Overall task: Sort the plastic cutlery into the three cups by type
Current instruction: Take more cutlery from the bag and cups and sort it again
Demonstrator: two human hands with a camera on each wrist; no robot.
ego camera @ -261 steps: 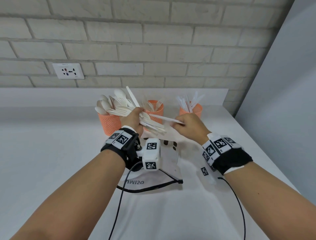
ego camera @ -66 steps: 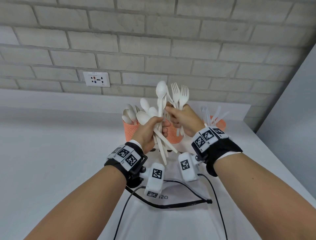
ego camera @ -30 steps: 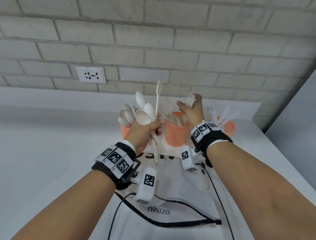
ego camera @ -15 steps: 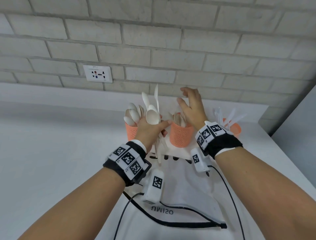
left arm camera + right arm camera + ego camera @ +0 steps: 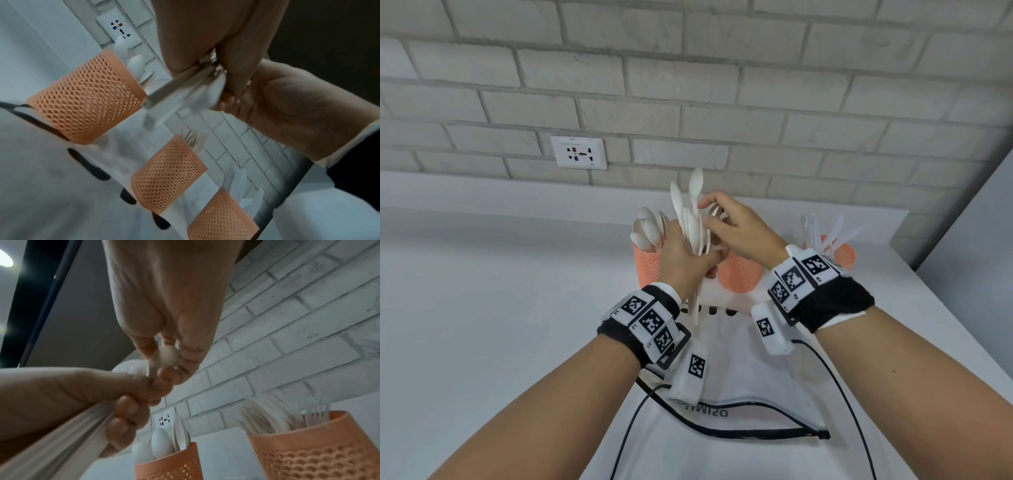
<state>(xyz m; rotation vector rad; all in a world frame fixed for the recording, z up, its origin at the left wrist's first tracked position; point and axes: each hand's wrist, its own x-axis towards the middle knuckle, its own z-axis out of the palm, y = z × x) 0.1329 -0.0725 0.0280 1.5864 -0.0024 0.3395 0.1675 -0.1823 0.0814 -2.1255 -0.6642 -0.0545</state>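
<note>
Spoons (image 5: 690, 219), a white plastic bunch, stand upright in the left hand (image 5: 685, 257), whose fingers wrap the handles above the worktop (image 5: 482, 308); the right hand (image 5: 739, 233) pinches one spoon near its bowl. Behind stand three orange mesh cups: spoon cup (image 5: 649, 265), fork cup (image 5: 739, 274), knife cup (image 5: 839, 255). In the left wrist view the handles (image 5: 174, 91) blur between both hands beside the spoon cup. In the right wrist view the right fingers (image 5: 185, 363) close on a spoon neck above the left fist.
</note>
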